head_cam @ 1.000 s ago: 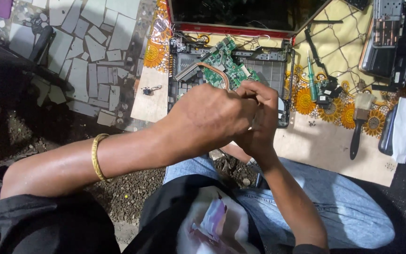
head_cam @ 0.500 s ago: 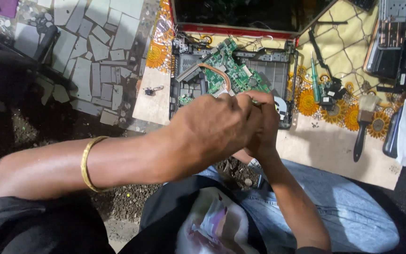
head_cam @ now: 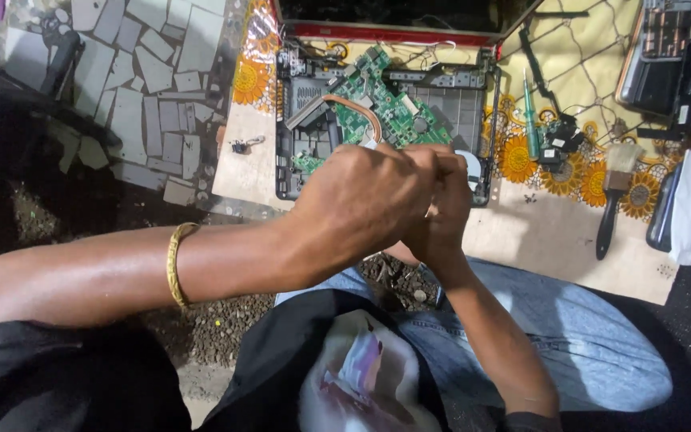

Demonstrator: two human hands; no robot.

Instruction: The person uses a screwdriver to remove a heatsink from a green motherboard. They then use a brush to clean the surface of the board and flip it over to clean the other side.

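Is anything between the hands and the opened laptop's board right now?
Nothing visible. Both hands, left and right, are clasped together just above the laptop, hiding part of its green board; whatever they pinch is hidden.

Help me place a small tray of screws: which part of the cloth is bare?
Bare cloth lies between the opened laptop base and the brush, down to the near edge. A smaller patch lies left of the base. Upper right is crowded with the screwdriver and small parts. Both hands hover over the middle.

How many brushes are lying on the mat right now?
1: a black-handled brush lies on the flowered mat, right of the opened laptop. Others may be hidden behind the hands.
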